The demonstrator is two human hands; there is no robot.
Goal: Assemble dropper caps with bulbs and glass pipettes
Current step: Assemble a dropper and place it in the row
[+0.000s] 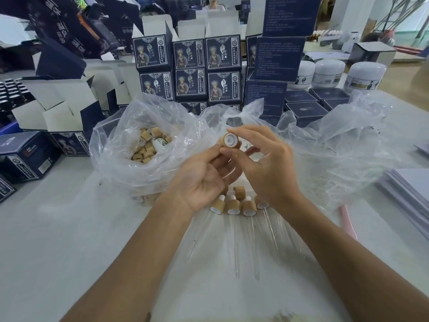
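Cap point(229, 140): bamboo-coloured, white liner with centre hole turned toward the camera, held above the table point(69, 228) between both hands, in front of the bags. Right hand point(267, 168): thumb and forefinger pinching the cap at its rim, remaining fingers loosely curled. Left hand point(202, 180): palm up, fingertips curled against the cap's underside and side, steadying it. Finished droppers point(241, 208): four, lying side by side on the table directly below the hands, caps away from the camera, glass pipettes point(235, 240) pointing toward it; white bulbs showing on some. Loose cap point(239, 191): just beyond the droppers, partly hidden by the hands. Left bag point(144, 145): clear plastic, open, holding many loose caps and one white bottle. Right bag point(336, 145): clear plastic, crumpled, contents cannot be told. Boxes point(189, 70): dark blue, printed, stacked behind the bags; more, some open, at left. White jars point(329, 73): three, far right behind. Sheet stack point(413, 191): right edge of table.
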